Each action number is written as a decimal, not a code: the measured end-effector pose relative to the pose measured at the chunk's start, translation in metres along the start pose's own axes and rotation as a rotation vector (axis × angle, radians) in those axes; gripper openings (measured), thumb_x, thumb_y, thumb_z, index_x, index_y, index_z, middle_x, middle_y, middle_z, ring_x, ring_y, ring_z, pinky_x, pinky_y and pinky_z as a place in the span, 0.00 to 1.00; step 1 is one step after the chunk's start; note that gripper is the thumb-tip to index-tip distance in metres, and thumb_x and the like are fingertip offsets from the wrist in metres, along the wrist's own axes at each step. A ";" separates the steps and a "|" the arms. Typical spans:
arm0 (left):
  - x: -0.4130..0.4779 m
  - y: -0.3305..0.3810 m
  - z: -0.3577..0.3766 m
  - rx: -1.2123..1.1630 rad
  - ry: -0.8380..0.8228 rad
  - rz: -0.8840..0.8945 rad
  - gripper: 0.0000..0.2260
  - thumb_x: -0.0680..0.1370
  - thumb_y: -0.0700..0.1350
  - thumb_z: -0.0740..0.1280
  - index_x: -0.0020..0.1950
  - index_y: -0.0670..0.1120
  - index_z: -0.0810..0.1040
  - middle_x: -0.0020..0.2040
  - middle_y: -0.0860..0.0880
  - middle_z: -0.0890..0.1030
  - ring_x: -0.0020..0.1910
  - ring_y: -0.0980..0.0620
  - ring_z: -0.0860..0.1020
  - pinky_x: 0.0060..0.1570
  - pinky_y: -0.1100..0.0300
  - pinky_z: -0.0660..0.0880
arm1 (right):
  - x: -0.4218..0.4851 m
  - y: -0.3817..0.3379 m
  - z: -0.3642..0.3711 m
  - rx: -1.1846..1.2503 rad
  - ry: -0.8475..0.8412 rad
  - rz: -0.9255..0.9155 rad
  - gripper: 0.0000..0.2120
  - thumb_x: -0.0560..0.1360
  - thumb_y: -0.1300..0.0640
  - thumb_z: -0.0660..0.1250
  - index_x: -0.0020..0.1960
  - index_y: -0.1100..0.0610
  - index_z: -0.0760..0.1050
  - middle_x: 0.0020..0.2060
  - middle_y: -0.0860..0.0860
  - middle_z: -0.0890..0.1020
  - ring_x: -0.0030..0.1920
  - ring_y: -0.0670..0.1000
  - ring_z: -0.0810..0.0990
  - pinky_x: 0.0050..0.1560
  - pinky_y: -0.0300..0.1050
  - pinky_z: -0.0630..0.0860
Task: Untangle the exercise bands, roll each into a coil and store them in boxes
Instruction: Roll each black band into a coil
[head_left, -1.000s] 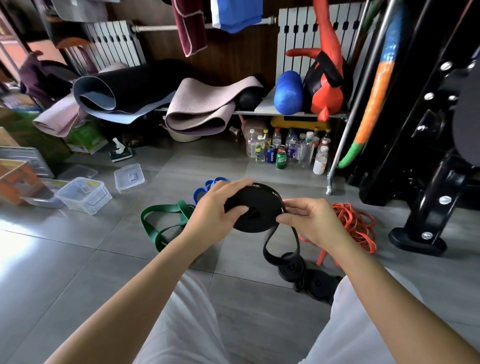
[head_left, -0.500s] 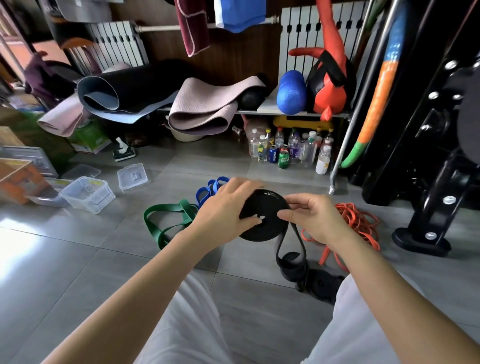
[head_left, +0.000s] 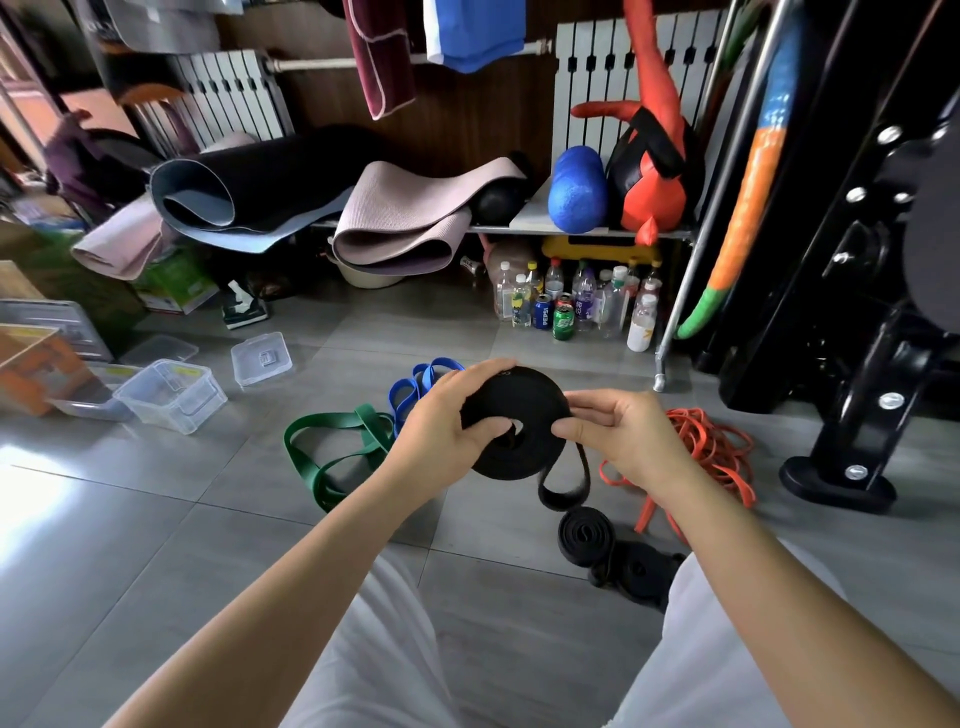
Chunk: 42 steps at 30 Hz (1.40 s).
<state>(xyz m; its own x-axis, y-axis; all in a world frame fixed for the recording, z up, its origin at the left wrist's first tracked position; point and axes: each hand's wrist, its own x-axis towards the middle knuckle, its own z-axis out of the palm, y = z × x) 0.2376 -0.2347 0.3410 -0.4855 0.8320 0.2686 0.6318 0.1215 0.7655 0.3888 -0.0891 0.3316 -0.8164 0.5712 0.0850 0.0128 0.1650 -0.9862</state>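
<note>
While the black band coil (head_left: 514, 421) is held up at centre frame, above the tiled floor (head_left: 156, 545), both hands are on it. Left hand (head_left: 447, 426): fingers curled over the coil's top edge, thumb pressed on its face beside the centre hole. Right hand (head_left: 618, 436): thumb and fingers pinching the right rim, where the unrolled tail (head_left: 563, 486) leaves the coil and hangs as a short loop just below.

Judgement: this is the rolling step, and it is nearly through; only that short loop looks unwound. To finish well, the left thumb should clamp the face so the layers do not telescope sideways. The right hand should feed the tail in flat under light tension, its edges lined up with the turn beneath. A twist in the loop would leave a lump, so flatten it before the last turn. Rubber wants to spring open, so the grip should not slacken until the coil sits in a box.

Elsewhere on the floor:
- Two finished black coils (head_left: 584, 535) lie close together, lower right of centre, near the person's knee.
- Green band (head_left: 332, 452) and blue band (head_left: 415, 387) lie loose left of the hands, overlapping.
- Orange band (head_left: 711, 457) sits in a tangled heap to the right.
- Clear plastic box (head_left: 171, 395) stands open at middle left, well apart from the hands, with a lid (head_left: 260, 358) just beside it.
- The coils on view lie outside the boxes.
</note>
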 end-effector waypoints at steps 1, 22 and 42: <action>0.000 0.000 0.000 -0.032 0.018 -0.003 0.27 0.73 0.41 0.70 0.61 0.70 0.68 0.59 0.59 0.75 0.59 0.57 0.73 0.56 0.63 0.72 | 0.000 -0.001 0.000 0.019 -0.002 0.005 0.14 0.68 0.65 0.73 0.46 0.47 0.79 0.41 0.44 0.84 0.40 0.38 0.83 0.37 0.28 0.75; 0.008 0.014 -0.004 0.102 -0.059 0.025 0.25 0.74 0.42 0.70 0.66 0.60 0.69 0.57 0.54 0.73 0.57 0.52 0.72 0.55 0.58 0.73 | 0.000 -0.008 0.001 0.102 0.023 0.008 0.12 0.69 0.66 0.72 0.48 0.53 0.78 0.41 0.47 0.85 0.43 0.42 0.84 0.45 0.32 0.77; 0.009 0.008 0.008 -0.222 0.173 -0.101 0.24 0.72 0.39 0.71 0.58 0.65 0.70 0.55 0.63 0.74 0.56 0.57 0.74 0.48 0.69 0.74 | -0.007 0.008 0.019 -0.039 0.347 -0.003 0.07 0.72 0.60 0.71 0.47 0.49 0.80 0.44 0.46 0.81 0.43 0.38 0.79 0.45 0.28 0.73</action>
<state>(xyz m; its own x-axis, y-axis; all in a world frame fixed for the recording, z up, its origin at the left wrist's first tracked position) 0.2430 -0.2215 0.3445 -0.6470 0.7149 0.2651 0.4363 0.0619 0.8977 0.3834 -0.1074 0.3206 -0.5714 0.8091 0.1374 0.0385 0.1937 -0.9803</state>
